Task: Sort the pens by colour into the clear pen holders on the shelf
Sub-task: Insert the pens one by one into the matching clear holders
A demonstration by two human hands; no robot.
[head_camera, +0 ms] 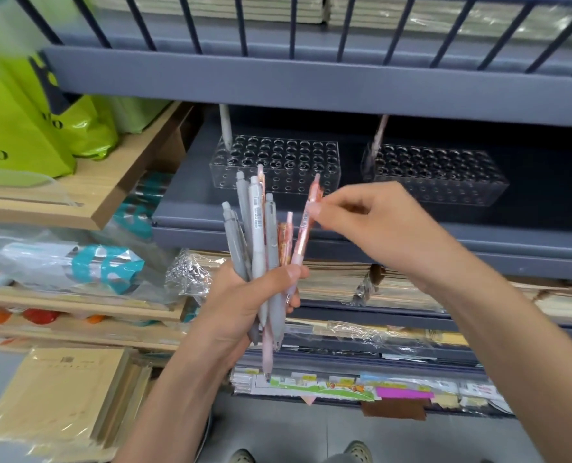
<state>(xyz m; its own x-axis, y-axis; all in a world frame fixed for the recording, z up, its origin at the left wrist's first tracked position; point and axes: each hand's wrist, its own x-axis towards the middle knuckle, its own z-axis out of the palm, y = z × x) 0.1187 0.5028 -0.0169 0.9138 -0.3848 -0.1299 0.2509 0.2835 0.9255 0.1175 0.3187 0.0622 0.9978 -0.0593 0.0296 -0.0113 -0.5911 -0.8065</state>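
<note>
Pen bunch (261, 242) in left hand (244, 302), right hand (361, 218) pinching pink pen (306, 228)

Low clearance from above
The upper shelf (311, 85) overhangs the left holder (274, 162) and right holder (435, 175). A grey pen (225, 127) and a pink pen (380, 132) stand at their back-left corners. The other holes are open, and bare lower shelf (351, 158) lies between the holders.
</note>
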